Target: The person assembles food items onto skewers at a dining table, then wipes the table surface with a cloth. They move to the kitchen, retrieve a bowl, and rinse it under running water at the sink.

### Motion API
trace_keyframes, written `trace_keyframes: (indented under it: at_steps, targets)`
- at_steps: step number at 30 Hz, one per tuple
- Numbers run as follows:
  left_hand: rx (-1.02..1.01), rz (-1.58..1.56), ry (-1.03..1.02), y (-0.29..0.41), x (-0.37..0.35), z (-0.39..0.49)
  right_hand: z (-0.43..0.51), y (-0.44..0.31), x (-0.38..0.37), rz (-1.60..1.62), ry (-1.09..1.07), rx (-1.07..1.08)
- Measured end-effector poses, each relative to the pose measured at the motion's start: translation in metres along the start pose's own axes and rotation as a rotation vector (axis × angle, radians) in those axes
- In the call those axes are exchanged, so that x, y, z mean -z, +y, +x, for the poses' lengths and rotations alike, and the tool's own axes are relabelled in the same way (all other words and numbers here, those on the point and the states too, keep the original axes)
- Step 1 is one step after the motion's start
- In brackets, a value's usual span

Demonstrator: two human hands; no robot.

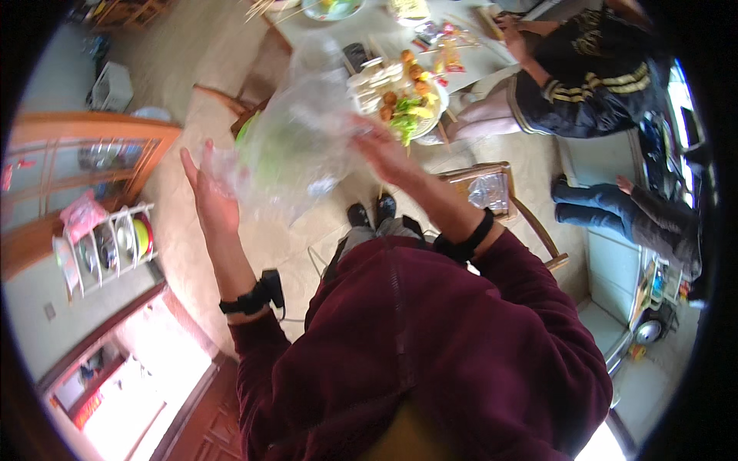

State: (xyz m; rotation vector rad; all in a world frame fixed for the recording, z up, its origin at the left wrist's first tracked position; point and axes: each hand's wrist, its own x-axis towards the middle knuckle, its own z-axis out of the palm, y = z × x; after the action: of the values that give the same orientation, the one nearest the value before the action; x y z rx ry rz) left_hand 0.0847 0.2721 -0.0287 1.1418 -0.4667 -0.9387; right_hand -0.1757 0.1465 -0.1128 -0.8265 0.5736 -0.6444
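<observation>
A clear plastic bag (305,127) hangs stretched between my two hands, blurred along its edges. My left hand (216,199) holds its left side, with some fingers pointing up and apart and the others against the film. At the bag's right side, my right hand (383,151) pinches the plastic. Something light green (271,144) shows through the film; I cannot tell whether it is in the bag or behind it. Just beyond my right hand is a round woven tray (429,125) of skewered food, with leafy greens (406,115), brown balls (416,72) and pale pieces (377,80).
The table (478,72) also bears a blue plate (334,8) and food packets (452,57). A person in dark clothes (599,75) is at its right; another stands in jeans (594,201). A wooden chair (507,190) is at my right, a dish rack (112,245) at left.
</observation>
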Motion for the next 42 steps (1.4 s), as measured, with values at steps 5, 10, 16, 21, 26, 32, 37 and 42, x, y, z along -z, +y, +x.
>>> trace_keyframes:
  at_steps: [5, 10, 16, 21, 26, 32, 37, 42]
  targets:
    - [0.056, 0.100, -0.208, -0.044, -0.037, 0.000, -0.005, -0.011, -0.051, -0.815, -0.443, 0.404]
    - [0.116, 0.178, -0.059, -0.057, -0.025, 0.006, -0.024, -0.072, 0.010, -0.681, -0.366, 0.238]
    - [0.073, 0.139, 0.094, -0.060, 0.002, 0.010, 0.021, -0.097, 0.210, -0.502, 0.627, 0.105]
    - [0.120, 0.199, 0.232, -0.076, -0.019, 0.007, 0.081, -0.063, 0.344, -1.182, 1.027, 0.030]
    - [0.184, 0.272, 0.255, -0.074, -0.046, 0.010, 0.141, -0.069, 0.377, -1.404, 1.063, -0.274]
    - [0.122, 0.357, 0.267, -0.076, -0.056, 0.014, 0.178, -0.073, 0.360, -1.422, 1.076, -0.523]
    - [0.133, 0.371, 0.322, -0.082, -0.066, 0.018, 0.196, -0.058, 0.363, -1.334, 1.047, -0.584]
    - [0.108, 0.572, 0.278, -0.087, -0.069, 0.019, 0.201, -0.050, 0.372, -1.323, 1.070, -0.597]
